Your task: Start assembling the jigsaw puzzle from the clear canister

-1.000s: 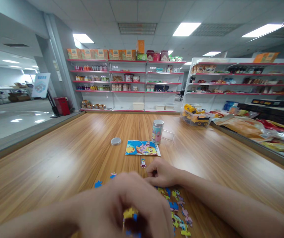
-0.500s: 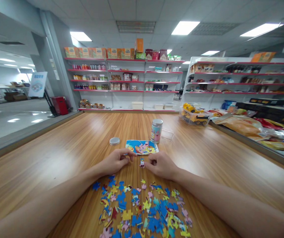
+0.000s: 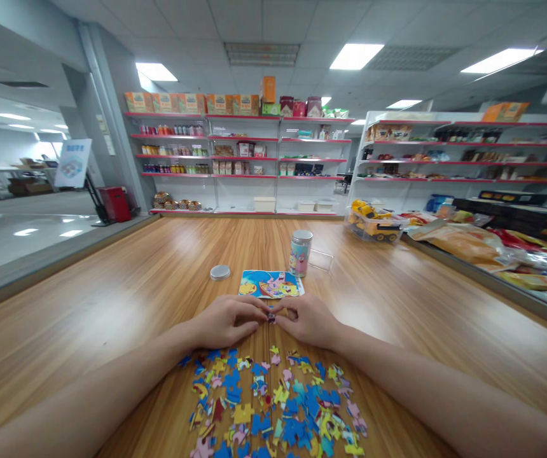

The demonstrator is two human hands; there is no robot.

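Between left hand (image 3: 228, 322) and right hand (image 3: 310, 323), fingers (image 3: 252, 308) slightly parted, grip unclear, a blue-topped purplish puzzle piece (image 3: 271, 317), partly hidden

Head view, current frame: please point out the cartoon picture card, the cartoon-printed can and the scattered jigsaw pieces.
Cartoon picture card (image 3: 270, 285): head view, middle of its printed face.
Cartoon-printed can (image 3: 299, 256): head view, its printed side.
Scattered jigsaw pieces (image 3: 243, 414): head view, a yellow piece.

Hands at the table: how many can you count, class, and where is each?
2: the left hand on the left of the small puzzle piece, the right hand on its right, both nearer than the picture card.
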